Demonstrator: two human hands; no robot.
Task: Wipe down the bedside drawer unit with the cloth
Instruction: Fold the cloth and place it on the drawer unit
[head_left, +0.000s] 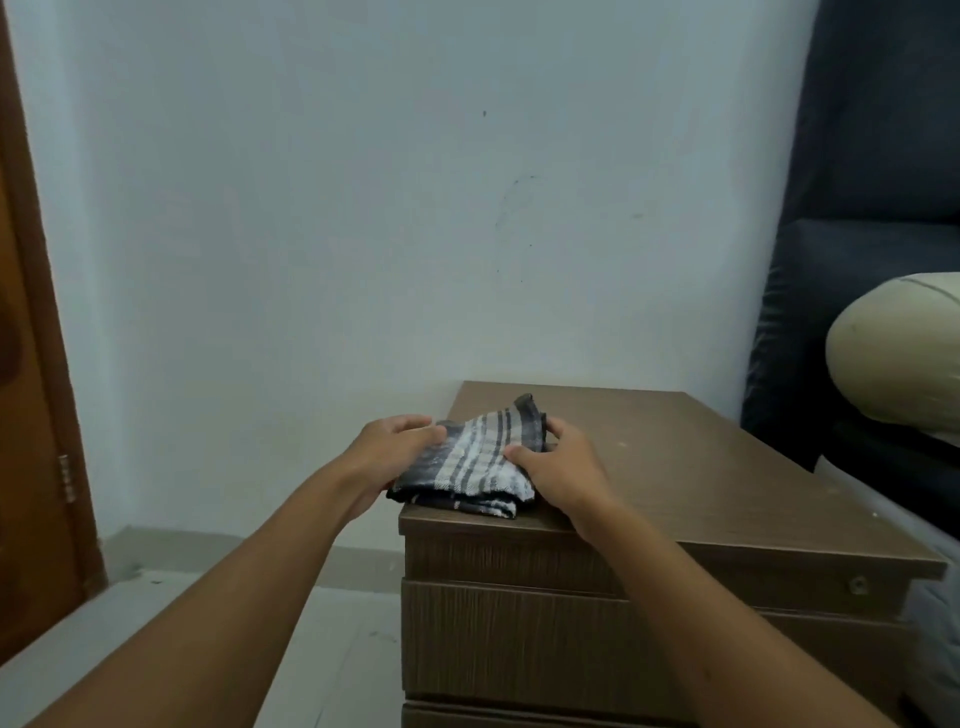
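Both my hands rest on the folded striped cloth (467, 462) at the near-left corner of the drawer unit (675, 499): left hand (387, 457) cupping its left edge, right hand (558, 470) pressing its right side, fingers loosely spread, neither closed into a firm grip. Risk, as I judge it: cloth overhangs the front edge & could slide off w/ a careless push; a bunched fold would wipe unevenly. Top is brown wood-grain, w/ a few pale specks. Beyond: pale wall (415, 208), door (31, 415) at left, dark bed (857, 260) and cream pillow (898, 358) at right.
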